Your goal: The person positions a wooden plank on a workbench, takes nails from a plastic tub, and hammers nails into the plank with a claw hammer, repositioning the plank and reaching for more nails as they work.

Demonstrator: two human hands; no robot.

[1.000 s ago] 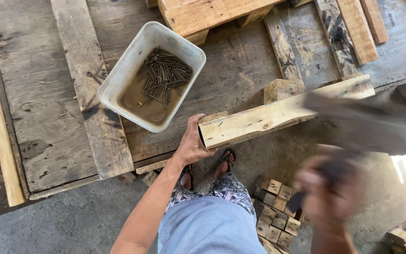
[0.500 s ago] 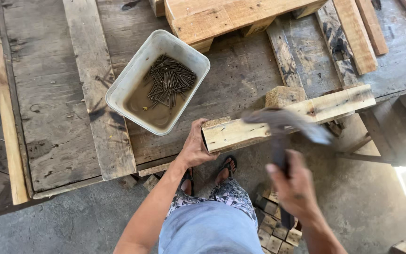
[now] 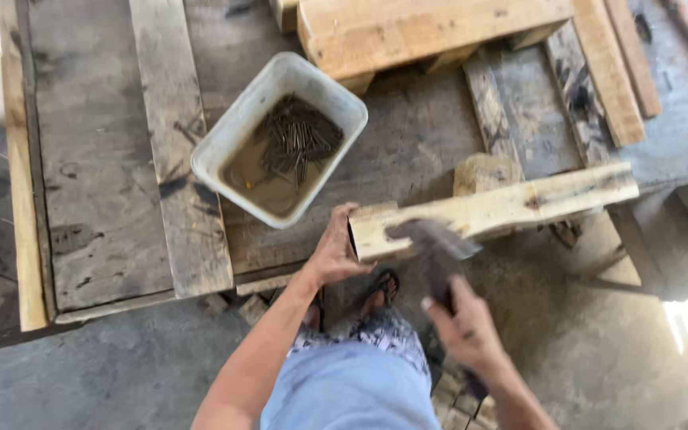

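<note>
1. Head view, left hand (image 3: 336,251): it clamps the near end of a pale wooden slat (image 3: 491,211), fingers curled together around the end grain, thumb on top. The grip looks meant to pin the slat against the workbench (image 3: 97,175) so that it does not skid.

2. Head view, right hand (image 3: 463,330): its fingers are wrapped tight around the handle of a hammer (image 3: 431,243). The hammer's head is blurred and sits over the slat's near end, just right of the left hand. Whether it touches the wood cannot be told.

3. Head view, the slat: it lies across the bench's front edge, its far end reaching right, and rests against a small wooden block (image 3: 483,171) behind it, which seems to prop it.

4. Head view, surroundings: a white plastic tub (image 3: 224,147) of dark nails (image 3: 300,143) in murky liquid stands on the bench just behind the left hand, within easy reach. A thick timber beam (image 3: 431,28) lies farther back. Small wood offcuts (image 3: 451,394) sit on the concrete floor by the person's sandalled feet.
</note>
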